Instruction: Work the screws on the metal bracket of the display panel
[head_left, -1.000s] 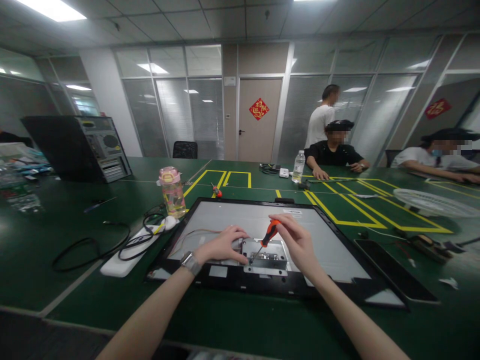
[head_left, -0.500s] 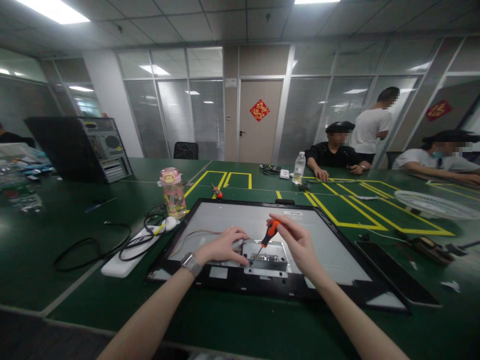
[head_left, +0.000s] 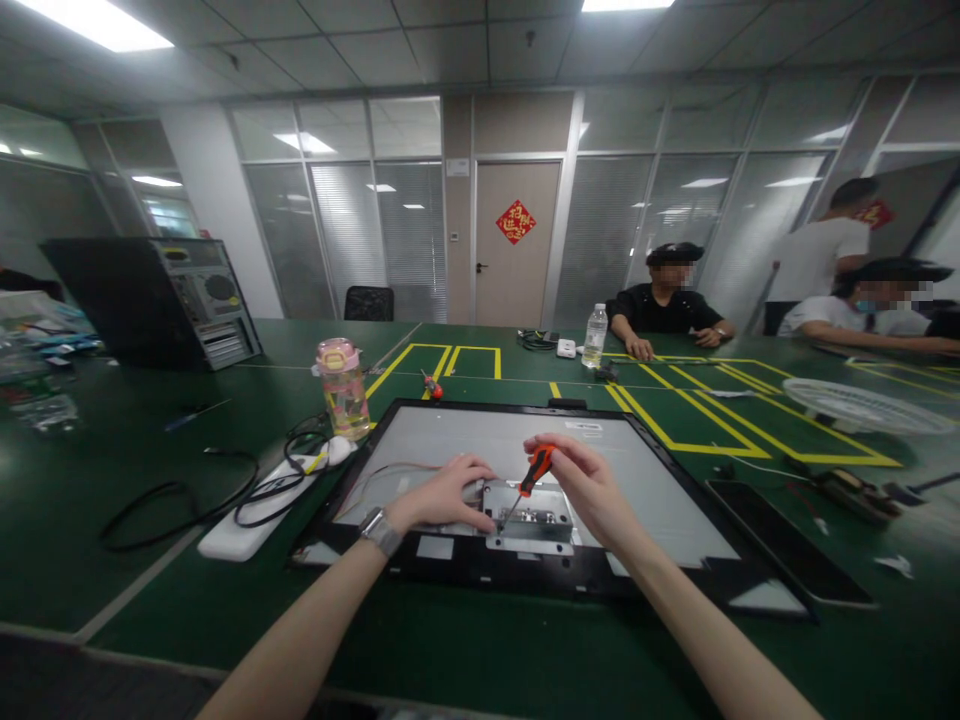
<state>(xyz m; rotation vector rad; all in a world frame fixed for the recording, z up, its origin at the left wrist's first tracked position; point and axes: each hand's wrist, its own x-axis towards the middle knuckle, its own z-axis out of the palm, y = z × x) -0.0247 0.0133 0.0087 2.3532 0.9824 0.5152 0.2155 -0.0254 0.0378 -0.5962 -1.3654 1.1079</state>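
Observation:
A flat display panel (head_left: 637,470) with a black frame lies back side up on the green table. Near its front edge sits a silver metal bracket (head_left: 559,508). My right hand (head_left: 589,485) grips an orange and black screwdriver (head_left: 538,468), its shaft slanting down to the left. The tip meets the bracket's left part; any screw under it is too small to make out. My left hand (head_left: 450,493) rests on the panel left of the bracket, fingers apart, thumb close to the screwdriver tip. A watch (head_left: 381,530) is on the left wrist.
On the left are a power strip (head_left: 259,525), black cables, a pink-lidded bottle (head_left: 343,385) and a computer case (head_left: 142,300). A red screwdriver (head_left: 433,387) lies behind the panel. To the right are a long black strip-shaped part (head_left: 787,540) and a white round rack (head_left: 862,400). Other people are beyond.
The screwdriver handle and my right hand have shifted slightly, with the tip still at the bracket. My left hand stays in place. A standing person in the background has moved right.

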